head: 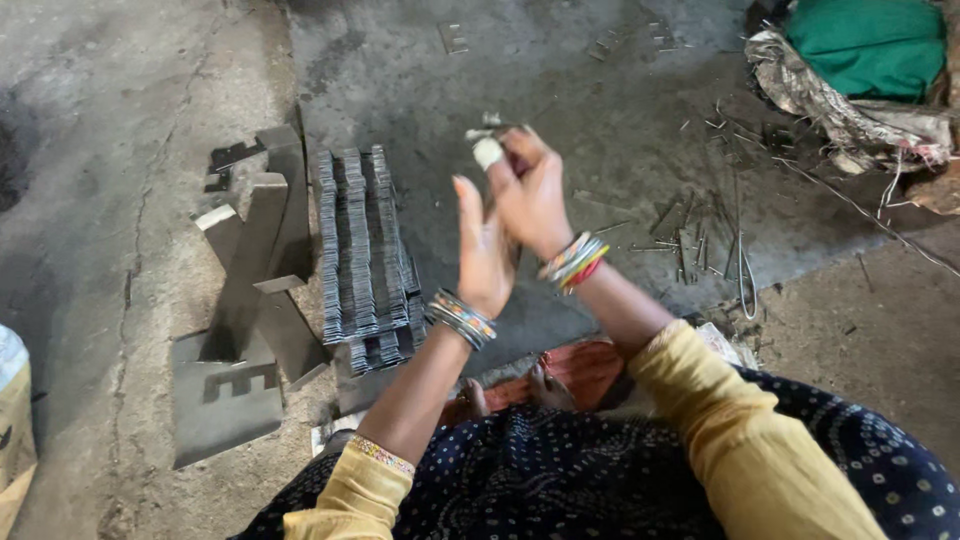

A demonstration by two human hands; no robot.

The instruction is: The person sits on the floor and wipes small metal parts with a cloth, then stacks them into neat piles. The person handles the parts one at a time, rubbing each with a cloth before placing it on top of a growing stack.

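I am pinching a small thin metal piece (492, 122) in my right hand (535, 195), raised just above my left hand (482, 250), which is lying open against it, while the stacked metal plates (365, 255) are sitting just left of both hands.

Two hands, the left hand (484, 250) and the right hand (530, 195), are raised together above a grey floor (600, 90), each wrist ringed with a band of coloured bangles, two bands in all. Left of the hands lie three rows of stacked thin metal plates (362, 250). Beyond that stack rest several larger angled steel pieces (250, 290), roughly five. One green cloth bundle (868, 45) sits far right of the stack.
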